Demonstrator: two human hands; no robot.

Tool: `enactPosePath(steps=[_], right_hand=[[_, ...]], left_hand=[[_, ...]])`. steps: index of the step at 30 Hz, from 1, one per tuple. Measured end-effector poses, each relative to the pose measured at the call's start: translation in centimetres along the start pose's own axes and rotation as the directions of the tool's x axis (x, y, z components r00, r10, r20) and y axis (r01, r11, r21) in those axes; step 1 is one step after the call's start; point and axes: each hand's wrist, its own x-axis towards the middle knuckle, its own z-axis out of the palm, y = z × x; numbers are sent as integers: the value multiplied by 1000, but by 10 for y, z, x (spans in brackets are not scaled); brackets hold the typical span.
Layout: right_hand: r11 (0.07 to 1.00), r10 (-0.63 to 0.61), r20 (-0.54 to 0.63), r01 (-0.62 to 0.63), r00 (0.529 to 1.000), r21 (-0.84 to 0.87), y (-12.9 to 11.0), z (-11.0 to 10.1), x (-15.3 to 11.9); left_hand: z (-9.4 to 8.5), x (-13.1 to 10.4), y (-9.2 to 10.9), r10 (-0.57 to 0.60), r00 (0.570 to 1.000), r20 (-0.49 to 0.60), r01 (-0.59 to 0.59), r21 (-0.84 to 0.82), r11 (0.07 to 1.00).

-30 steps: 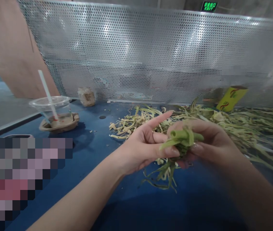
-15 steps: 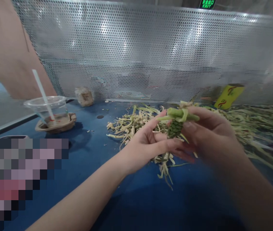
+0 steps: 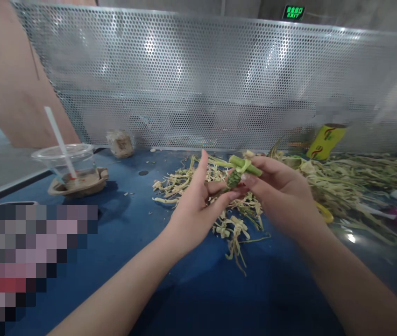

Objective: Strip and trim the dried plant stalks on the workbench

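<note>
A small woven leaf piece (image 3: 239, 171) sits just above the picture's centre, held over the blue counter (image 3: 156, 261). It is green, with a tight dark plaited body and thicker pale-green strips crossing at its top, one tip jutting toward 2 o'clock.

The left hand (image 3: 198, 205) comes in from 7 o'clock; its thumb and lower fingers press the piece's underside while the forefinger stands straight up, free. The right hand (image 3: 279, 191), from 4 o'clock, pinches the piece's top between thumb and fingertips. The two hands meet at the piece.

One woven piece shows, and two hands. Loose leaf trimmings (image 3: 198, 179), too many to count, lie on the counter directly under and behind the hands, spreading away toward 3 o'clock.

At 9 o'clock one clear plastic cup (image 3: 67, 161) stands in a brown paper holder (image 3: 79, 184), with one white straw (image 3: 58, 140) leaning in it and a little reddish residue at the bottom. One yellow can (image 3: 325, 140) stands at 2 o'clock against the perforated metal screen (image 3: 184, 79); its contents cannot be seen.
</note>
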Motion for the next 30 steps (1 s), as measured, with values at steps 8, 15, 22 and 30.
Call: enactPosePath(steps=[8, 15, 22, 30], right_hand=[[991, 96, 131, -82, 987, -110, 4, 1, -1], [961, 240, 25, -233, 971, -150, 11, 4, 0], [969, 202, 123, -179, 972, -172, 12, -2, 7], [971, 151, 188, -110, 970, -211, 15, -5, 12]], left_hand=[[2, 2, -2, -33, 999, -26, 31, -81, 996], [6, 1, -6, -133, 990, -38, 129, -106, 986], [5, -1, -7, -166, 986, -7, 164, -101, 981], [-7, -2, 9, 102, 974, -204, -25, 350, 936]])
